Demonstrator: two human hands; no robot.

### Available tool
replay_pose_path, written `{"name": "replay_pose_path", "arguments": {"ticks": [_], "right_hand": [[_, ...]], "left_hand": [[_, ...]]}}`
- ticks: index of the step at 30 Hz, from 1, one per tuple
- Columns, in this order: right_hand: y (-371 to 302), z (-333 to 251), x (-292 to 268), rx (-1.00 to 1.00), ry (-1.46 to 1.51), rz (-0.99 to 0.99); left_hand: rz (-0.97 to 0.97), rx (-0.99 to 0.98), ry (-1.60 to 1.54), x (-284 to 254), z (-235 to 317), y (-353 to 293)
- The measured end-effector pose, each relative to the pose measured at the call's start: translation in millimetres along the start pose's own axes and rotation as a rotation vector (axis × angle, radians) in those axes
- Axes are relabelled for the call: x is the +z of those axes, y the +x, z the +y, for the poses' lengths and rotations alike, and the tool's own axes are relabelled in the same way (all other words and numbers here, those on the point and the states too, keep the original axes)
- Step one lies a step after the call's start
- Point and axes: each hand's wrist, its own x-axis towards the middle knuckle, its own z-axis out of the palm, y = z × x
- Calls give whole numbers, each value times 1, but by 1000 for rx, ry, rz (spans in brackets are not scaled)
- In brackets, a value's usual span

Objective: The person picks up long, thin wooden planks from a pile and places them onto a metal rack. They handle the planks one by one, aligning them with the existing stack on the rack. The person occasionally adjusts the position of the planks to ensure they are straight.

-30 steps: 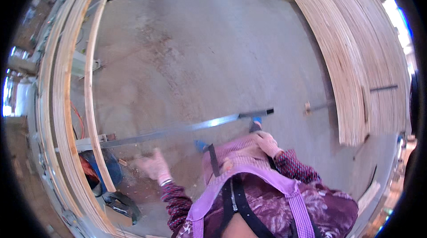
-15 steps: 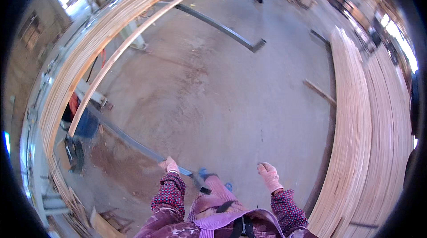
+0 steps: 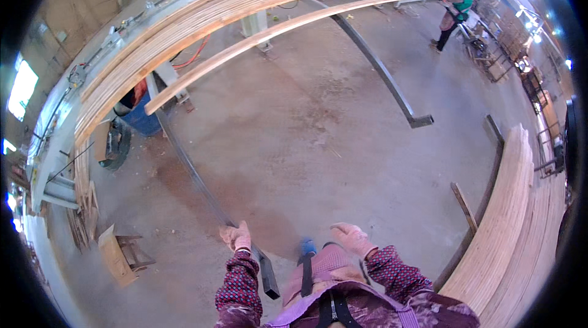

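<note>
— Head view: the left hand [image 3: 236, 236], gloved, now rests by the near end of the dark steel rail [image 3: 208, 196] on the concrete floor [image 3: 318, 138]; I cannot tell if it grips. A second ago that hand was lower, off the bar.
— And the other?
— The right hand [image 3: 352, 237], gloved too, hangs loose and empty, well apart from the left. The gaze has lifted; the person seems to be walking along the rail.
— Counts?
— Two steel rails, counting the far rail [image 3: 383, 74]. One long plank [image 3: 275, 31] lies across them, beside one stack of boards [image 3: 202, 12]. Another board pile [image 3: 508, 230] sits right. One co-worker [image 3: 453, 12] stands far off.
</note>
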Motion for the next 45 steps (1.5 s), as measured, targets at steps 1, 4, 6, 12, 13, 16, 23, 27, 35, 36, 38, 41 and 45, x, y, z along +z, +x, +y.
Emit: {"name": "replay_pose_path", "arguments": {"ticks": [1, 4, 6, 12, 13, 16, 23, 27, 35, 36, 38, 41, 45], "right_hand": [[10, -2, -8, 38, -36, -35], [45, -7, -36, 72, -95, -74], [75, -13, -63, 90, -32, -105], [207, -39, -164, -133, -183, 66], [238, -47, -186, -132, -164, 98], [303, -68, -236, -81, -68, 126], [418, -129, -293, -211, 52, 177], [453, -152, -278, -151, 76, 151], [517, -203, -249, -80, 201, 229], [536, -217, -247, -16, 344, 280], [554, -235, -248, 9, 495, 408], [597, -269, -262, -114, 511, 618], [635, -297, -318, -309, 149, 832]], "left_hand": [[93, 70, 26, -8, 10, 1], [119, 243, -451, -37, 68, 11], [19, 318, -768, -62, 118, 28], [-252, 217, -1312, -80, 305, 82], [-178, 277, -1251, -73, 342, 90], [-103, 432, -968, -67, 420, 105], [203, 688, -585, -87, 516, 145], [408, 750, -315, -118, 529, 181], [707, 1054, -21, -209, 558, 255], [551, 1107, -60, -209, 569, 263], [183, 1088, -18, -194, 588, 272], [102, 1155, 542, -162, 615, 283], [-363, 928, 584, -130, 625, 290]]}}
